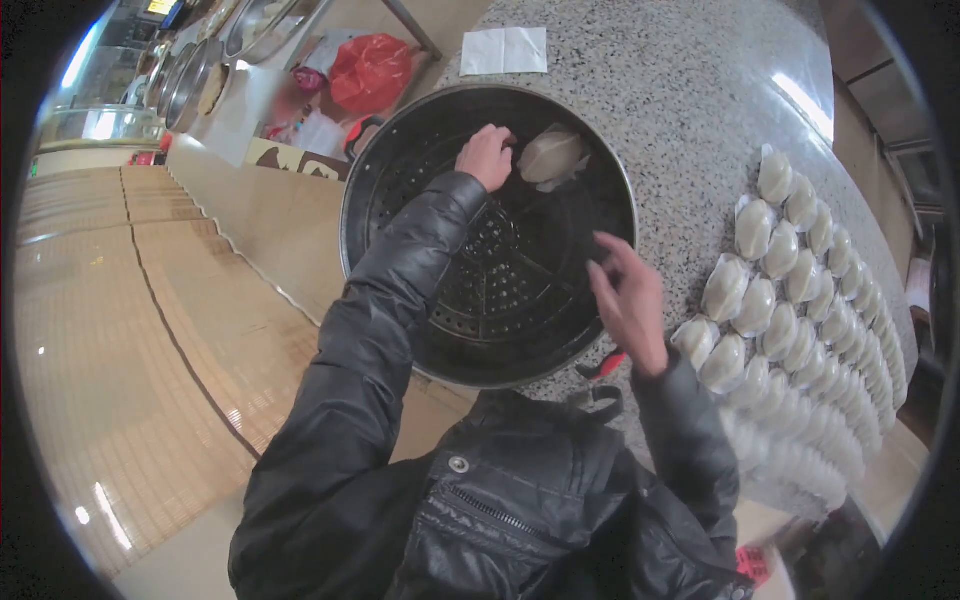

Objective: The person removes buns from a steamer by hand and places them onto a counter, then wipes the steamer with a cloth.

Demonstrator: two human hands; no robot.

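Observation:
A dark round perforated steamer tray (pixel 487 322) with a raised rim stands in front of me. Inside it, at the upper right, lies one pale bun (pixel 553 158) on a thin paper. My left hand (pixel 486 157) hovers over the tray just left of that bun, its fingers loosely bent and apart, with nothing visible in them. Over the tray's right rim is my right hand (pixel 632 300), thumb and fingers spread, holding nothing. Many pale raw buns (pixel 757 308) on paper squares sit in rows on the counter to the right.
The tray rests on a speckled stone counter (pixel 690 130). A white paper (pixel 504 51) lies behind it. A red-and-black handle (pixel 602 366) pokes out near the front rim. At left are a slatted tan cover (pixel 180 330), a red plastic bag (pixel 371 72) and metal bowls (pixel 192 85).

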